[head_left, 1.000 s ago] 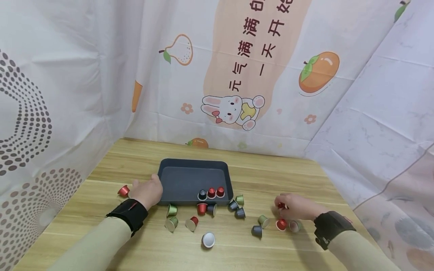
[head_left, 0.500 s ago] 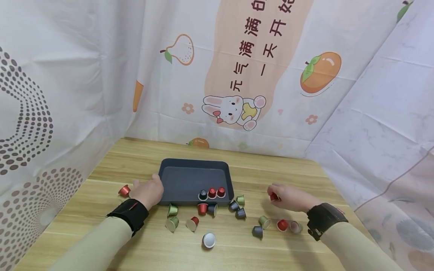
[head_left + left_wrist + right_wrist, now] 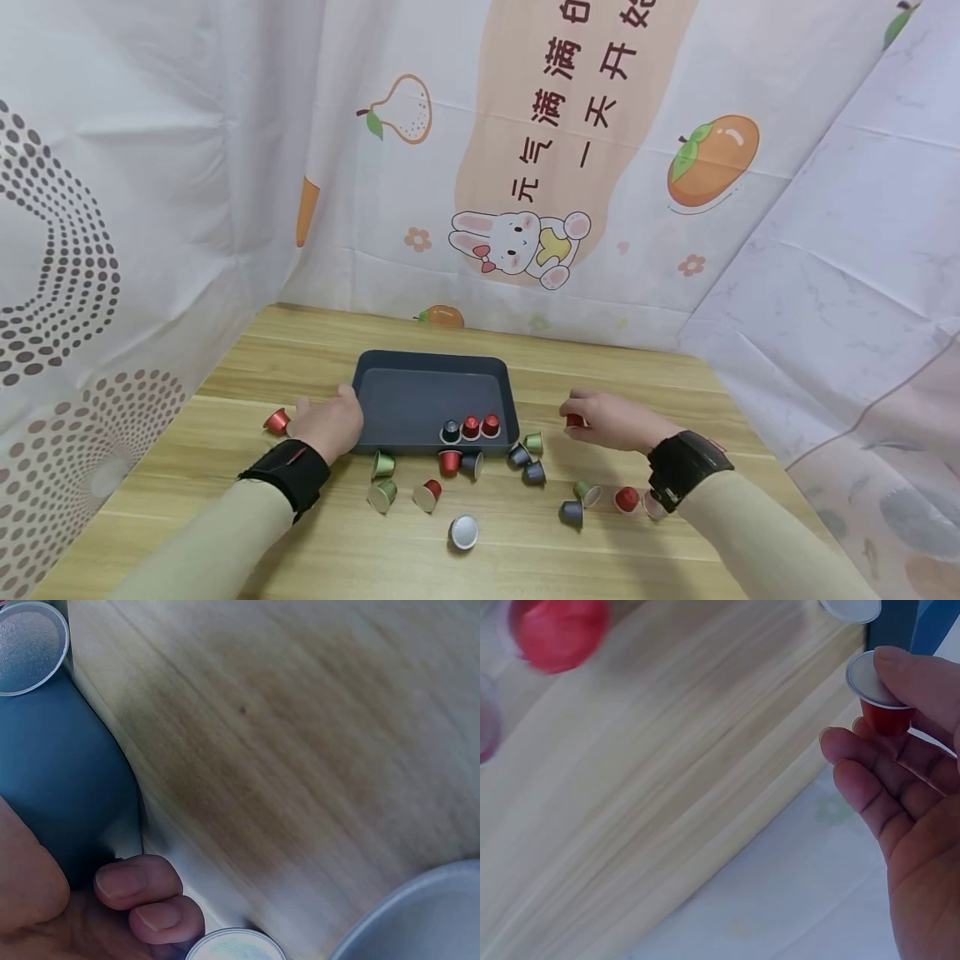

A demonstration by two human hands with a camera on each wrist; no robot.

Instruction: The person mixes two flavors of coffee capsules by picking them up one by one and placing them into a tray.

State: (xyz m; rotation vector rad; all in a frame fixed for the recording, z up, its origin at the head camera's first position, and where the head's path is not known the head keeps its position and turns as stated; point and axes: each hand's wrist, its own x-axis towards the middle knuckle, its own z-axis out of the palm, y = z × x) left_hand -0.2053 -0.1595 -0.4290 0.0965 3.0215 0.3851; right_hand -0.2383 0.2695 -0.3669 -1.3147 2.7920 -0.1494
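Note:
My right hand (image 3: 613, 421) pinches a red coffee capsule (image 3: 886, 718) between thumb and fingertips, its pale lid turned toward the thumb. It hovers over the table to the right of the dark tray (image 3: 420, 396). At the tray's front left corner, my left hand (image 3: 332, 423) grips the edge, its fingertips (image 3: 124, 881) curled beside the blue-grey wall. Inside the tray, along the front side, stand a black capsule (image 3: 451, 431) and two red capsules (image 3: 480, 427).
Several capsules lie before the tray, among them a green one (image 3: 382, 464), a red one (image 3: 449, 462) and an upturned white-lidded one (image 3: 463, 532). More lie at right, including a red capsule (image 3: 627, 499) and a grey one (image 3: 572, 512). One red capsule (image 3: 277, 421) lies left of my left hand.
My right hand has lifted the red capsule from the group at right and carried it left toward the tray. The left hand stays at the tray's corner.

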